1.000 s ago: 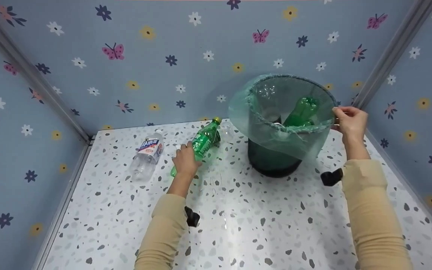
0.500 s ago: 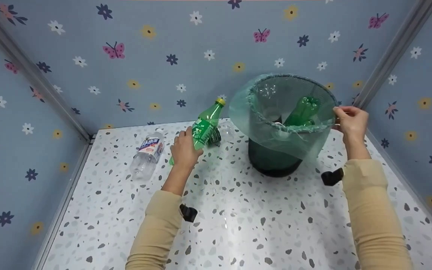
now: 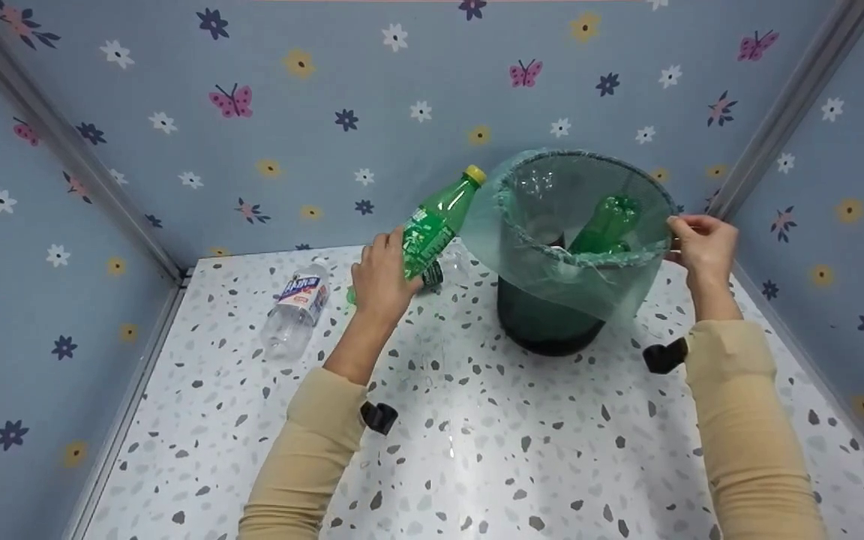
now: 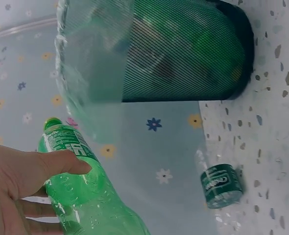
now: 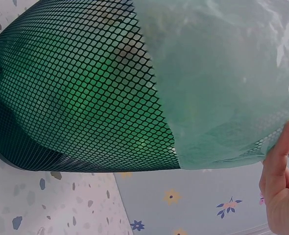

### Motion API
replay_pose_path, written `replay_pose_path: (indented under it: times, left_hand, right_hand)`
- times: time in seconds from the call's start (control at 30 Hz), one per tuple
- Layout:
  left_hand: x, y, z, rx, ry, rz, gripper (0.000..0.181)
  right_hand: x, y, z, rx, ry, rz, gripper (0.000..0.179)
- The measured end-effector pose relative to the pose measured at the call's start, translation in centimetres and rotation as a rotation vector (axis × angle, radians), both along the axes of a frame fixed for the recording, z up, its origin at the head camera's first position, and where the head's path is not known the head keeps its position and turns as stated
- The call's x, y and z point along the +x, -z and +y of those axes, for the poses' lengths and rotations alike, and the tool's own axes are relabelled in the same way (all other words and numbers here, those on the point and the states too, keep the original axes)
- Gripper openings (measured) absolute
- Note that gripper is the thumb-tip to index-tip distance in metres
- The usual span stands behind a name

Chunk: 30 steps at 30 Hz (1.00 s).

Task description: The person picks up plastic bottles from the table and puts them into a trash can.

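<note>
My left hand (image 3: 385, 277) grips a green plastic bottle (image 3: 436, 225) with a yellow cap, tilted cap-up to the right and raised off the table. In the left wrist view the thumb lies across the label of this bottle (image 4: 93, 183). My right hand (image 3: 706, 244) pinches the right rim of a black mesh waste bin (image 3: 548, 322). A thin green bag (image 3: 604, 289) lines the bin and folds over its rim. Inside the bin lies another green bottle (image 3: 608, 221); more green contents show blurred through the mesh in the right wrist view.
A clear bottle (image 3: 297, 307) with a white, blue and red label lies on the speckled table (image 3: 477, 450) at the left. Behind my left hand lies a clear bottle with a dark green label (image 4: 222, 186). Flower-patterned walls (image 3: 312, 135) enclose the back and sides.
My left hand has lifted the yellow-capped green bottle from the table and carried it up and right towards the bin. My right hand has stayed at the rim.
</note>
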<state>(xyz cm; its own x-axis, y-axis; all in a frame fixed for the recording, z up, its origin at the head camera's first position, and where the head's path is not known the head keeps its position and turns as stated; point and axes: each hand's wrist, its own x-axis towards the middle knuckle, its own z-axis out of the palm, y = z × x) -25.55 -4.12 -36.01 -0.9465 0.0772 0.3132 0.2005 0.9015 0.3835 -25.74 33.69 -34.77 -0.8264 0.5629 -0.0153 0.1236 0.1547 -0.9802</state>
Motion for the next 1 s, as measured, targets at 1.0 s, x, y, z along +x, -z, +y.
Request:
replay_pose_path:
  times: [1.0]
  left_hand:
    - [0.1,-7.8,9.5,-0.486,0.217,0.093,0.063]
  right_hand:
    - [0.1,-0.1,0.0,-0.043,-0.004,-0.012,0.013]
